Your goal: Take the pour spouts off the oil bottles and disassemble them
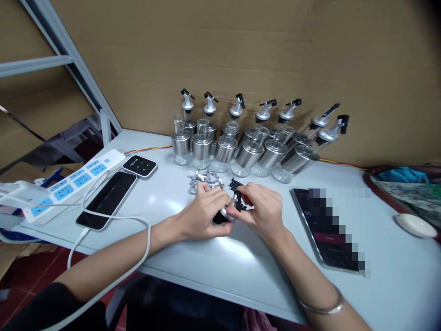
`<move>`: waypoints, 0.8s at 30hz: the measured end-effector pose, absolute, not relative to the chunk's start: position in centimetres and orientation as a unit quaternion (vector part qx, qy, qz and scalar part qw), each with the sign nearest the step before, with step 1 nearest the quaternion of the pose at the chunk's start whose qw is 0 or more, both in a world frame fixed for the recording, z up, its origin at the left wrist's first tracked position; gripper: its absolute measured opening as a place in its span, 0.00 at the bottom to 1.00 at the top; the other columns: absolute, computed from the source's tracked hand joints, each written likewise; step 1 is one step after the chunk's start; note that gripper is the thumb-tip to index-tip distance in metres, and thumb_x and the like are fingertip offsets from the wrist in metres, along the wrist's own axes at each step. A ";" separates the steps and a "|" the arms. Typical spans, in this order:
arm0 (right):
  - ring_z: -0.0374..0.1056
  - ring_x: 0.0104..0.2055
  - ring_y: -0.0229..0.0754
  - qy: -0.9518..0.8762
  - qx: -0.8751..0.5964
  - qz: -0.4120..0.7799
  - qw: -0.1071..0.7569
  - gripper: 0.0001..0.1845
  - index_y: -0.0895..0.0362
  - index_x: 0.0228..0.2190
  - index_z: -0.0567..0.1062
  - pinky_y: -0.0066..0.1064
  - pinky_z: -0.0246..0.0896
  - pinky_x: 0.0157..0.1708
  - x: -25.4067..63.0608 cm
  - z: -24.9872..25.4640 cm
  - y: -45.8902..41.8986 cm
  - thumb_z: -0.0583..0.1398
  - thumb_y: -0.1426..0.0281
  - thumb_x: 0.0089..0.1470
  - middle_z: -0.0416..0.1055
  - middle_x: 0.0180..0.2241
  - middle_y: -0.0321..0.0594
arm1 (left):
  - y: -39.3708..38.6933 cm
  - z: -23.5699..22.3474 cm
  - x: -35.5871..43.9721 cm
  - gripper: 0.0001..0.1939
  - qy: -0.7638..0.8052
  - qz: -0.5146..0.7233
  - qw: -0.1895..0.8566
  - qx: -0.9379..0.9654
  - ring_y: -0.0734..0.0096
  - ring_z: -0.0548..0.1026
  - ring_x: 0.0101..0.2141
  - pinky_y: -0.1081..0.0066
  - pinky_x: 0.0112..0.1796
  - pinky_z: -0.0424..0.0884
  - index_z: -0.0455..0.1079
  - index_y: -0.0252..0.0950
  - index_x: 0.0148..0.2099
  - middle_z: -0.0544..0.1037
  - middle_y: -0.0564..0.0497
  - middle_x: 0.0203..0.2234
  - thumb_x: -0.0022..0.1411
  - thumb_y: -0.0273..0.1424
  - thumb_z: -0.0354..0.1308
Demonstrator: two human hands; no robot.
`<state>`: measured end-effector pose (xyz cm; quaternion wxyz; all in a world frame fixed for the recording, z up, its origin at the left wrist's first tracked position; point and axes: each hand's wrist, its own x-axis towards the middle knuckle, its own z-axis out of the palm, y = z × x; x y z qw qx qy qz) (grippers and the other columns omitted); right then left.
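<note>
Above the table, my left hand [203, 214] is closed around a silver and black pourer spout [226, 214], partly covered by my fingers. My right hand [266, 207] meets it from the right, pinching a small black lever [238, 198] at the spout's top; whether the lever is fixed there I cannot tell. Just beyond my fingers lie loose silver spout parts [198, 176] and a small pile of black levers [235, 183]. Behind them stand several steel-sleeved glass bottles [226, 149] with bare necks, and further back, bottles topped with pourer spouts [237, 110].
On the left are a power strip [74, 184], a phone [106, 200] on a white cable [147, 239], and a small Wi-Fi device [140, 166]. The cable crosses my left forearm. A tablet-like device [310, 225] and a white oval object [415, 225] lie right. Cardboard [241, 50] backs the table.
</note>
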<state>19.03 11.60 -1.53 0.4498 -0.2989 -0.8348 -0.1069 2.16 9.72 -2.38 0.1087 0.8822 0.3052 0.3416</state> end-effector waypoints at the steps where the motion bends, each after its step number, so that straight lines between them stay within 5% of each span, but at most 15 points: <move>1: 0.53 0.17 0.31 -0.834 -0.301 -0.108 0.449 0.26 0.60 0.25 0.68 0.25 0.48 0.22 19.0 -1.6 11.6 0.51 0.50 0.57 0.59 0.15 0.33 | 9.6 -2.3 2.2 0.04 0.316 0.345 0.118 0.876 0.70 0.66 0.30 0.67 0.35 0.50 0.57 0.35 0.33 0.70 0.53 0.27 0.54 0.29 0.49; 14: 0.58 0.19 0.33 -0.853 -0.290 -0.096 0.422 0.23 0.61 0.28 0.69 0.26 0.51 0.23 18.8 -1.5 11.1 0.51 0.53 0.58 0.66 0.18 0.36 | 9.5 -2.3 2.1 0.19 0.342 0.329 0.066 0.878 0.74 0.64 0.22 0.66 0.36 0.50 0.59 0.35 0.25 0.67 0.56 0.18 0.60 0.45 0.50; 24: 0.63 0.22 0.33 -0.849 -0.280 -0.043 0.445 0.13 0.59 0.34 0.68 0.24 0.56 0.25 18.4 -1.5 10.8 0.62 0.63 0.52 0.67 0.21 0.34 | 9.7 -2.1 2.1 0.30 0.371 0.323 0.226 0.841 0.73 0.65 0.26 0.70 0.35 0.58 0.64 0.34 0.29 0.70 0.55 0.22 0.48 0.59 0.55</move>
